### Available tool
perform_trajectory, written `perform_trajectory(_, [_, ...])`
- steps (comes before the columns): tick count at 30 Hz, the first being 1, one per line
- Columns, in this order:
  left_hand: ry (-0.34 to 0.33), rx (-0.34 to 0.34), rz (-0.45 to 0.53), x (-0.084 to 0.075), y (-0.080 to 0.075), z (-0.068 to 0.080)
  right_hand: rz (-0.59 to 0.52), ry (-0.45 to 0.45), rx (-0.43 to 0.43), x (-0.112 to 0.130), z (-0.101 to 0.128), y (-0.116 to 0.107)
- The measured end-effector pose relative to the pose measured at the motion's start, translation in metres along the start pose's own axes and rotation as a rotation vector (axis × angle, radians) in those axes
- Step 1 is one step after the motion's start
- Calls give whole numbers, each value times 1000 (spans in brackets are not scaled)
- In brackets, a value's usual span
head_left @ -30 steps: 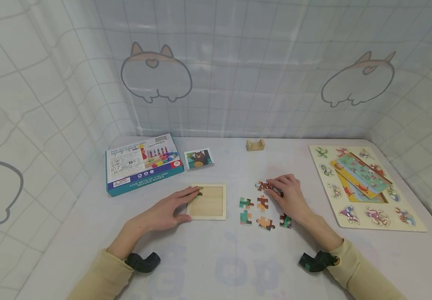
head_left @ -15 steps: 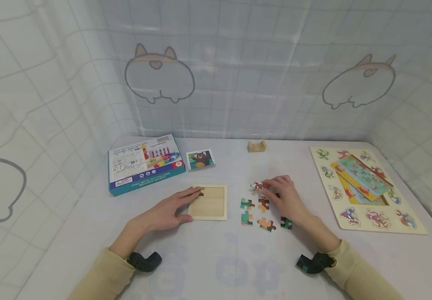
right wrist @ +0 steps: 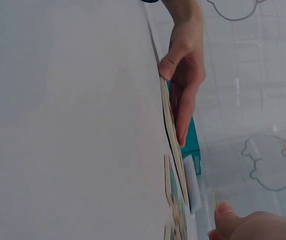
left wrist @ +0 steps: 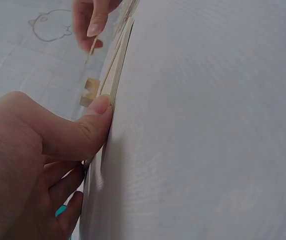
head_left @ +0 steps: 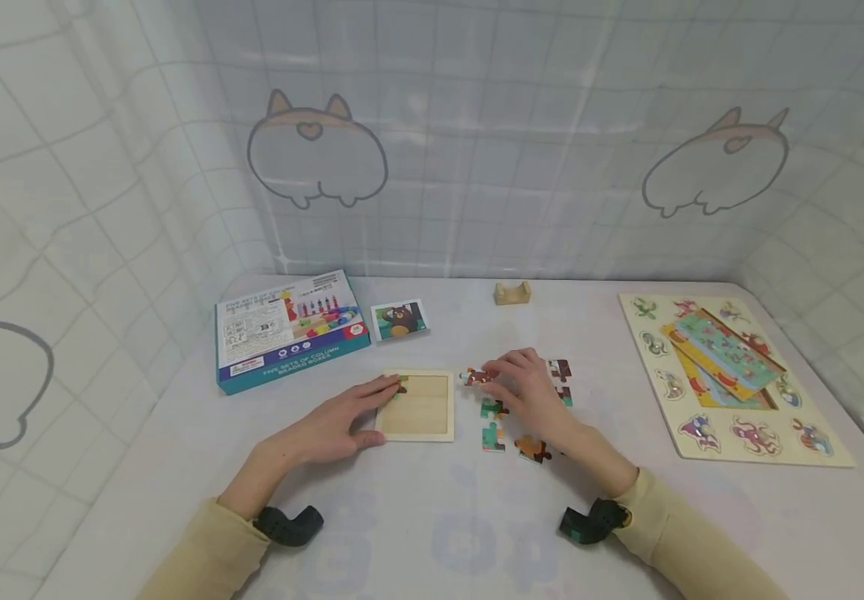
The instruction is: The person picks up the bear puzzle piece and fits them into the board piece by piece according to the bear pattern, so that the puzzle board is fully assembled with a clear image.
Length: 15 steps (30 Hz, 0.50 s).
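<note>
My left hand (head_left: 334, 425) rests on the left side of a shallow wooden puzzle tray (head_left: 427, 408), its fingers straight over the far corner and its thumb at the near one. Partly under those fingertips lies a green and brown puzzle piece (head_left: 402, 385) in the tray. Just right of the tray, my right hand (head_left: 532, 398) pinches a brown bear-face jigsaw piece (head_left: 476, 377) between thumb and fingers. The left wrist view has this piece (left wrist: 91, 49) held edge-on above the table. Beneath and beside the right hand lie loose pieces (head_left: 493, 437), some partly hidden.
A blue-edged box (head_left: 289, 329) and a bear picture card (head_left: 399, 318) lie behind the left hand. A small wooden holder (head_left: 512, 292) stands at the back. At the right is an animal peg board (head_left: 690, 429) with stacked colourful boards (head_left: 731, 350) on it.
My right hand has carried the bear-face piece leftward to beside the tray, uncovering pieces on the right. The left hand has stayed in place on the tray.
</note>
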<state>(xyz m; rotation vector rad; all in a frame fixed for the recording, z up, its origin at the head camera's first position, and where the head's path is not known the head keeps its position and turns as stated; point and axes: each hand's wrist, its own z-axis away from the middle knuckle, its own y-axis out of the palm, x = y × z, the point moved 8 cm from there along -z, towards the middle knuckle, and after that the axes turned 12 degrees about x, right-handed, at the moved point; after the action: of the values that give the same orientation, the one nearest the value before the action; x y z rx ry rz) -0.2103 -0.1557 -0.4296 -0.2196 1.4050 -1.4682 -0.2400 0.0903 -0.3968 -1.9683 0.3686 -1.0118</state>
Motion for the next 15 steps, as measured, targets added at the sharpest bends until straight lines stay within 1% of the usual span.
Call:
perform_trajectory(2, [-9, 2, 2, 1, 0, 0, 0, -18, 0, 5, -6, 6])
perform_trajectory(6, [-19, 3, 3, 1, 0, 0, 9, -21, -9, 13, -16, 17])
perform_trajectory(10, [-14, 2, 7, 1, 0, 0, 17, -24, -10, 21, -25, 28])
perform_trajectory(15, [-11, 3, 9, 2, 0, 0, -2, -26, -1, 30, -35, 37])
